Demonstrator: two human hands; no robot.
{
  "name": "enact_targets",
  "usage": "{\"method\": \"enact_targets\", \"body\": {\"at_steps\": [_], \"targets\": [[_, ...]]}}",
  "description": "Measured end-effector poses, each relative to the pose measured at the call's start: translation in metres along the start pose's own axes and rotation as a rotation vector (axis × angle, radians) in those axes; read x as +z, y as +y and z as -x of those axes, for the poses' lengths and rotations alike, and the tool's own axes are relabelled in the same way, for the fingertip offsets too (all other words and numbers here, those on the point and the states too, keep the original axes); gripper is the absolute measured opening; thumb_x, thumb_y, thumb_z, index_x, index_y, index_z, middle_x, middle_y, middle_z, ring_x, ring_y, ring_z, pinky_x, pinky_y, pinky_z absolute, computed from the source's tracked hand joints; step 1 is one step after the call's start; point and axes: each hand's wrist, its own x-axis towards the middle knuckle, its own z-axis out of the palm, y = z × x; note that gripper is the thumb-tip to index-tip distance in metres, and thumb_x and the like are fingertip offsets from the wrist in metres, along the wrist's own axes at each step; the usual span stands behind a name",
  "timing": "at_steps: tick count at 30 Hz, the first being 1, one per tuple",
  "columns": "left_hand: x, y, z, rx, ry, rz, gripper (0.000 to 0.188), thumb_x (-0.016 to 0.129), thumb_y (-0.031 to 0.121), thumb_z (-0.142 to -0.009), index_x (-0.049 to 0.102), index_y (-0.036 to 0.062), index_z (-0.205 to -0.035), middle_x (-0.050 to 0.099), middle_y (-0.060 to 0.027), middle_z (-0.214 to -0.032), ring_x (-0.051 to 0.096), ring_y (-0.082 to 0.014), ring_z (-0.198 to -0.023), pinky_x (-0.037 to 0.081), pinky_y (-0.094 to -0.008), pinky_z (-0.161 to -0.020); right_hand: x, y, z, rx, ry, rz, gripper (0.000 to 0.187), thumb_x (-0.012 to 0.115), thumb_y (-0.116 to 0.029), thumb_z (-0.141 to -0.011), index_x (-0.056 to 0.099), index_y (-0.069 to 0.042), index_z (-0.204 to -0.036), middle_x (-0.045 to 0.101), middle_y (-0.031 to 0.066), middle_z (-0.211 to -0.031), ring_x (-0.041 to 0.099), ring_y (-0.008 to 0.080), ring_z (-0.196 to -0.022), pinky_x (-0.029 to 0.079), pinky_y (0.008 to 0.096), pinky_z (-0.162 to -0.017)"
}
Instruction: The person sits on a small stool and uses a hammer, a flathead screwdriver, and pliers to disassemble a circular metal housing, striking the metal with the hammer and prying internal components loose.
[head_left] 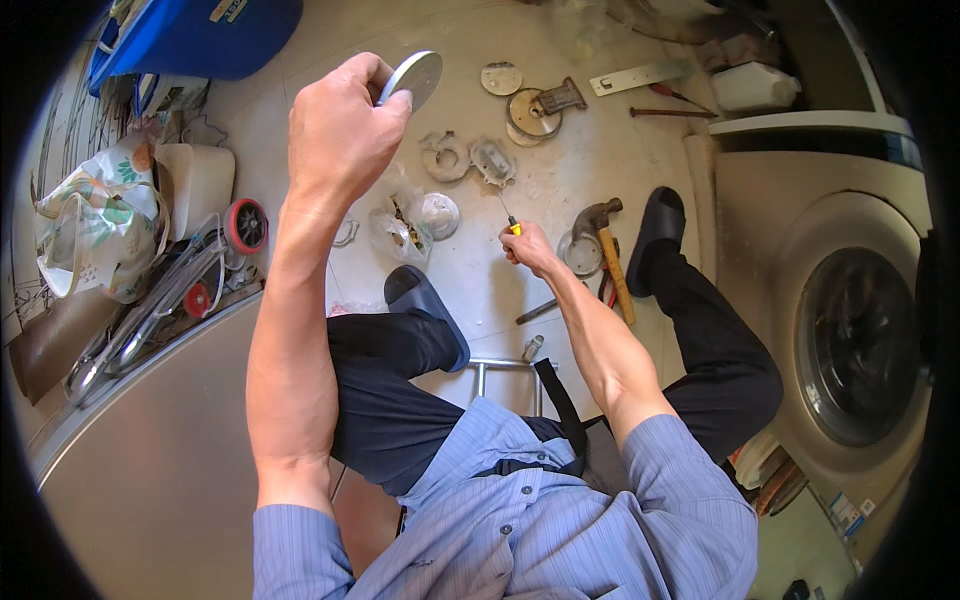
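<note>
My left hand (342, 130), raised at the upper left, pinches a flat grey metal disc (420, 75) at its edge. Lower and further right, my right hand (530, 248) is closed round the yellow-and-black handle of a screwdriver (515, 227). Its thin shaft points away from me toward a grey metal housing (492, 162) on the floor; whether the tip touches it I cannot tell. Beside the housing lies a pale ring-shaped part (445, 157). Behind them is a round metal part with a dark bracket (560, 97), with another round plate (501, 78) close by.
A wooden-handled hammer (614, 262) lies right of my right hand. Left of the parts are a clear plastic bag (398, 228) and a white round piece (440, 215). A washing machine (770, 240) stands at the right, a folded cart (150, 315) and blue tub (215, 40) at the left.
</note>
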Motion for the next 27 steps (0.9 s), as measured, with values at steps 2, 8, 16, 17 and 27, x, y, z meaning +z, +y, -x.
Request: {"method": "enact_targets", "body": {"at_steps": [2, 8, 16, 17, 27], "targets": [[0.000, 0.004, 0.004, 0.003, -0.034, 0.015, 0.021, 0.069, 0.021, -0.083, 0.072, 0.0020, -0.090, 0.073, -0.0178, -0.080, 0.071, -0.0334, -0.075, 0.055, -0.0413, -0.074, -0.014, -0.011, 0.014, -0.020, 0.021, 0.074, 0.011, 0.062, -0.013, -0.088, 0.062, -0.003, -0.085, 0.061, 0.0043, -0.070, 0.059, 0.0127, -0.059, 0.046, 0.0284, -0.050], [0.002, 0.019, 0.016, 0.048, -0.031, 0.022, 0.020, 0.067, 0.019, -0.082, 0.071, 0.0013, -0.090, 0.072, -0.0204, -0.082, 0.071, -0.0372, -0.078, 0.055, -0.0437, -0.077, -0.093, -0.053, 0.052, -0.176, 0.274, 0.386, 0.017, 0.063, -0.018, -0.089, 0.063, -0.002, -0.081, 0.063, 0.0044, -0.068, 0.059, 0.0130, -0.061, 0.048, 0.0309, -0.059], [0.013, 0.022, 0.017, 0.165, -0.078, -0.012, 0.021, 0.063, 0.016, -0.080, 0.070, -0.0009, -0.091, 0.070, -0.0239, -0.084, 0.068, -0.0409, -0.079, 0.054, -0.0459, -0.077, -0.192, -0.126, 0.107, -0.368, 0.592, 0.717, 0.030, 0.062, -0.022, -0.088, 0.070, 0.001, -0.105, 0.070, 0.0303, -0.100, 0.067, 0.0471, -0.100, 0.052, 0.0521, -0.087], [0.016, 0.020, 0.018, 0.176, -0.084, -0.045, 0.022, 0.066, 0.016, -0.080, 0.070, -0.0009, -0.094, 0.070, -0.0230, -0.084, 0.069, -0.0383, -0.078, 0.054, -0.0436, -0.076, -0.203, -0.137, 0.110, -0.376, 0.607, 0.721, 0.030, 0.062, -0.022, -0.088, 0.070, 0.001, -0.105, 0.070, 0.0303, -0.100, 0.067, 0.0471, -0.100, 0.052, 0.0521, -0.087], [0.054, 0.033, 0.048, 0.378, -0.201, -0.059, 0.010, 0.063, 0.010, -0.082, 0.060, 0.0008, -0.083, 0.066, -0.0209, -0.084, 0.065, -0.0421, -0.084, 0.052, -0.0517, -0.076, -0.254, -0.215, 0.201, -0.306, 0.748, 0.663, 0.019, 0.061, -0.011, -0.088, 0.066, 0.006, -0.095, 0.068, 0.0142, -0.066, 0.071, 0.0233, -0.058, 0.056, 0.0358, -0.055]]}}
